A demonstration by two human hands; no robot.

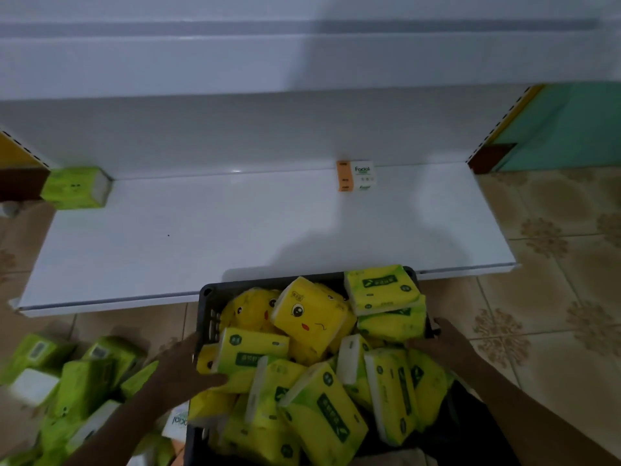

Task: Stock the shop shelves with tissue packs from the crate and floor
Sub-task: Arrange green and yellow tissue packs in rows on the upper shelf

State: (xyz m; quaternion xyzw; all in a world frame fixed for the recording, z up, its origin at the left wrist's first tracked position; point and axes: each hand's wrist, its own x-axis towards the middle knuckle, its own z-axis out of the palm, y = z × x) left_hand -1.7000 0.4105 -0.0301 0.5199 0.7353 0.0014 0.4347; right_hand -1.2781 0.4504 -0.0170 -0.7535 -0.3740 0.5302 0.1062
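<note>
- Position: a black plastic crate, heaped above its rim with yellow and green wrapped tissue packs, stands on the tiled floor against the front edge of the white metal shelf.
- Stock elsewhere: loose green packs lie in a pile on the floor to the left of the crate. One green tissue pack sits at the shelf's rear left corner, and a small white and orange pack stands against the back panel.
- Hands: the left hand is at the crate's left wall, touching a pack. The right hand is at the right rim.
- Grip: in this dim, blurred view I cannot tell whether the fingers of either hand curl round the rim or lie flat against it.
- Assessment: stocking is barely begun, and the step in hand appears to be steadying or settling the crate.
- Recommendation: keep the crate level and move it slowly, since the topmost packs sit loose and would likely slide off.
- Recommendation: lift the top packs first, then fill from the rear left beside the pack already placed. Set the packs square to the back panel in rows with faces forward, and keep like wrappers together.
</note>
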